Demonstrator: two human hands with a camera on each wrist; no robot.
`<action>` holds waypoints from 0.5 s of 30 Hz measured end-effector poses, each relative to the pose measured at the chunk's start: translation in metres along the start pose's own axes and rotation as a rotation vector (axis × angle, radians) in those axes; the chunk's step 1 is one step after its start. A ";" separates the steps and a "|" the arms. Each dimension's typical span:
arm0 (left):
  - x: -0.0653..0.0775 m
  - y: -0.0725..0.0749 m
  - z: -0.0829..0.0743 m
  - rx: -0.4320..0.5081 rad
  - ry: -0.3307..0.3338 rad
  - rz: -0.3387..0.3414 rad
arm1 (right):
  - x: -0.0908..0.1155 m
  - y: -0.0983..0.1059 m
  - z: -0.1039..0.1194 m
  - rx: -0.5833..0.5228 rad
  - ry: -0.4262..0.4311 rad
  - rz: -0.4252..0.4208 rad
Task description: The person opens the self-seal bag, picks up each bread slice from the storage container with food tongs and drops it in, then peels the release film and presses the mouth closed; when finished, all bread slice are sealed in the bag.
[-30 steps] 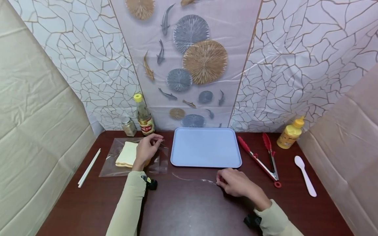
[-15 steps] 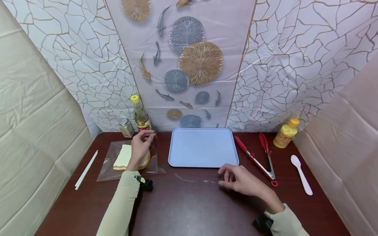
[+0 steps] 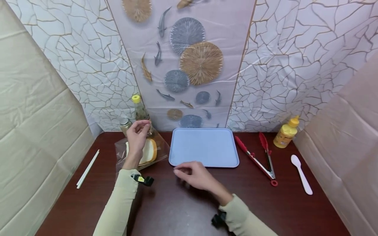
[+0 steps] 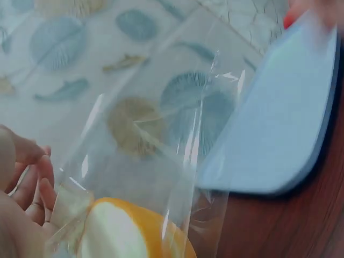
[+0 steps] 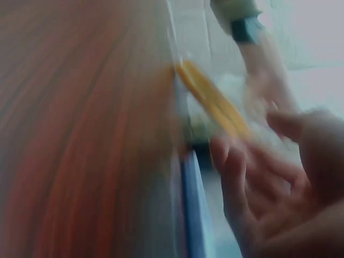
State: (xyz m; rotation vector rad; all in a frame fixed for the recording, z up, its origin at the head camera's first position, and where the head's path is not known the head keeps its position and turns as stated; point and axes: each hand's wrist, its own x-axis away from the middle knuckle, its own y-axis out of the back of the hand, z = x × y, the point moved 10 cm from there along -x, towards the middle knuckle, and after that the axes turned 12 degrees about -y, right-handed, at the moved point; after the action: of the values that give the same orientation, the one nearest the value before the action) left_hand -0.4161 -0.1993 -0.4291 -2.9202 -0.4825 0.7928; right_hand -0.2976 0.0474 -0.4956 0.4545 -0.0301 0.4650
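Note:
My left hand [image 3: 136, 137] pinches the upper edge of a clear plastic bag [image 3: 163, 147] between thumb and fingers. Inside the bag are bread slices [image 3: 151, 151], partly hidden behind that hand and wrist. In the left wrist view the bag [image 4: 134, 156] spreads up and to the right, with a brown-crusted slice [image 4: 115, 231] near the bottom. My right hand [image 3: 196, 176] is over the table just below the tray's front left corner, fingers loosely bent and holding nothing. Its wrist view is blurred; there the bread [image 5: 212, 99] shows beyond the fingertips.
A light blue tray [image 3: 203, 147] lies at the back middle. Behind my left hand stand a yellow-capped bottle [image 3: 141, 111] and a small jar [image 3: 125, 124]. White chopsticks [image 3: 88, 168] lie left; red-handled tongs [image 3: 260, 164], a yellow squeeze bottle [image 3: 285, 133] and a white spoon [image 3: 302, 175] are right.
My left hand has raised the bag's edge, tilting the bag and bringing the bread toward the right. My right hand has let go of a thin clear strip and moved left toward the bag.

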 end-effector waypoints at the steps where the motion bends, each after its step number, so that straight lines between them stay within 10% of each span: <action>1: 0.001 -0.002 -0.003 0.014 -0.005 -0.008 | -0.009 -0.006 0.001 -0.042 -0.032 -0.029; 7: 0.010 -0.010 -0.020 0.038 -0.035 -0.032 | -0.041 -0.016 0.002 -0.260 -0.168 -0.262; 15: 0.007 -0.001 -0.051 0.049 -0.066 -0.034 | -0.042 0.010 0.019 -0.296 -0.015 -0.422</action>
State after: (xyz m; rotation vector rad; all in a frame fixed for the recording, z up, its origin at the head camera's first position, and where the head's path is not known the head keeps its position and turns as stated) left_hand -0.3846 -0.1953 -0.3882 -2.8414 -0.5089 0.8863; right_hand -0.3377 0.0291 -0.4800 0.1644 -0.0160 0.0384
